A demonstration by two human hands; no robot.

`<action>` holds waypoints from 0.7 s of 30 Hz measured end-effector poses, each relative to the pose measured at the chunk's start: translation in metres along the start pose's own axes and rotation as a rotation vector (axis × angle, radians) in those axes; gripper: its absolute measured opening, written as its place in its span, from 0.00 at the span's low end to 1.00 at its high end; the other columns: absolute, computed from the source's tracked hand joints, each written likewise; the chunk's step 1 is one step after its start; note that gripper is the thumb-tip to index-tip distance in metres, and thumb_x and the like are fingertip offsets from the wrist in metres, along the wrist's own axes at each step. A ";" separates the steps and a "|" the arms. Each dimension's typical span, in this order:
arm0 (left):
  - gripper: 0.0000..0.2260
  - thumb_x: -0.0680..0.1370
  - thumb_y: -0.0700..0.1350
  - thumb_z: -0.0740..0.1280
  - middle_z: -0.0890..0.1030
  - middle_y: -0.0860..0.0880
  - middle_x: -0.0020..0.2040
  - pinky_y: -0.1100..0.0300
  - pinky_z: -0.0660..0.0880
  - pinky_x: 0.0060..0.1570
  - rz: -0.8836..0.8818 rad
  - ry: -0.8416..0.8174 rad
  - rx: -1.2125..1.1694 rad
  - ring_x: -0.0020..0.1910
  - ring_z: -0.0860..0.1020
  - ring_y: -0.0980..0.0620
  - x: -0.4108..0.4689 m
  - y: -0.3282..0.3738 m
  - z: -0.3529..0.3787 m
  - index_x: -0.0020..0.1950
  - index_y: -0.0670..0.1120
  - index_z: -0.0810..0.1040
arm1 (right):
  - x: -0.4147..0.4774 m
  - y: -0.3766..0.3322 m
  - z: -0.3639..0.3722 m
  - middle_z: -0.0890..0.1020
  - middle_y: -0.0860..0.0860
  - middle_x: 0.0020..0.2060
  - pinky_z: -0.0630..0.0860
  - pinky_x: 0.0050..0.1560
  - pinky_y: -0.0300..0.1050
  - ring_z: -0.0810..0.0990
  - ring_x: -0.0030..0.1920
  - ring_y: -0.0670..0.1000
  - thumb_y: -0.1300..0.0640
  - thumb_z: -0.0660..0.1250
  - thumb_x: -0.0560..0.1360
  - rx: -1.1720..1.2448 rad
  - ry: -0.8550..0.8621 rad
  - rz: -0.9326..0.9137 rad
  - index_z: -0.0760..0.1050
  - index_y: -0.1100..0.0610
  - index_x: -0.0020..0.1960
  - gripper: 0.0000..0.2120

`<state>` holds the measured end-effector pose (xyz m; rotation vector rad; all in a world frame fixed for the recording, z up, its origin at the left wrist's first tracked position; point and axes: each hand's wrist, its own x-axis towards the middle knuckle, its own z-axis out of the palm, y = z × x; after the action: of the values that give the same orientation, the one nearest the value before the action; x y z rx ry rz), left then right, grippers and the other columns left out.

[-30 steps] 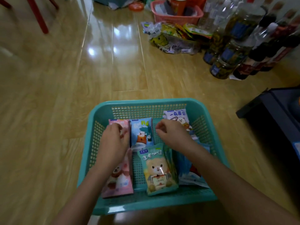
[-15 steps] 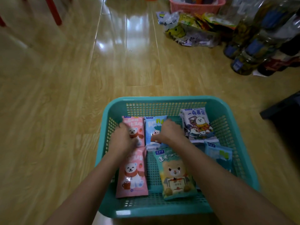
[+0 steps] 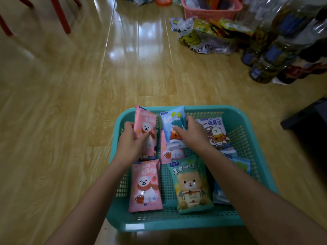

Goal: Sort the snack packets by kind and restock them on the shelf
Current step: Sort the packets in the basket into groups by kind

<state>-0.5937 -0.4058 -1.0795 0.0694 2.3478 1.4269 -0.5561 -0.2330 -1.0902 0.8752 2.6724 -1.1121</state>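
Holding, left hand (image 3: pixel 131 140): fingers and thumb curled round the lower part of a raised pink packet (image 3: pixel 145 127); the packet stands nearly on end over the far left of the teal basket (image 3: pixel 177 225), its top level with the far rim
Right hand (image 3: pixel 192 136): fingers pinch a blue packet (image 3: pixel 174 122) by its right edge; this packet is also lifted and tilted, over the far middle of the basket, just beside the raised pink one
Under the hands: a second pink packet (image 3: pixel 169 153) lies in the basket's middle, partly covered by the blue packet
Near left of the basket: a flat pink packet (image 3: pixel 145 186) with a white bear, face up
Near middle of the basket: a green bear packet (image 3: pixel 192 184), face up, just beside the flat pink one
Far right of the basket: a white packet (image 3: pixel 216 133) with cartoon animals; pale blue packets (image 3: pixel 242 165) lie along the right wall, partly hidden by the right forearm
Under the basket: a glossy wooden floor (image 3: pixel 70 103)
Beyond the basket, to its right: a clear bag (image 3: pixel 203 41) of snacks, a pink basket (image 3: pixel 212 11) and a cluster of bottles (image 3: pixel 276 50)
Beyond the basket, to its left: red legs (image 3: pixel 62 16) of some furniture
Right of the basket: a dark box (image 3: pixel 309 121), only partly in view
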 end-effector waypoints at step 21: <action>0.07 0.80 0.51 0.53 0.82 0.46 0.49 0.55 0.75 0.44 0.117 -0.030 1.122 0.50 0.82 0.45 -0.101 -0.039 0.009 0.51 0.48 0.65 | -0.124 0.100 -0.108 0.82 0.56 0.54 0.73 0.50 0.49 0.80 0.54 0.57 0.48 0.70 0.71 -0.046 0.123 0.229 0.67 0.56 0.61 0.23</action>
<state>-0.4912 -0.4415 -1.0857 0.5169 2.8219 -0.0143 -0.3869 -0.1607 -1.0348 1.2411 2.5947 -0.9715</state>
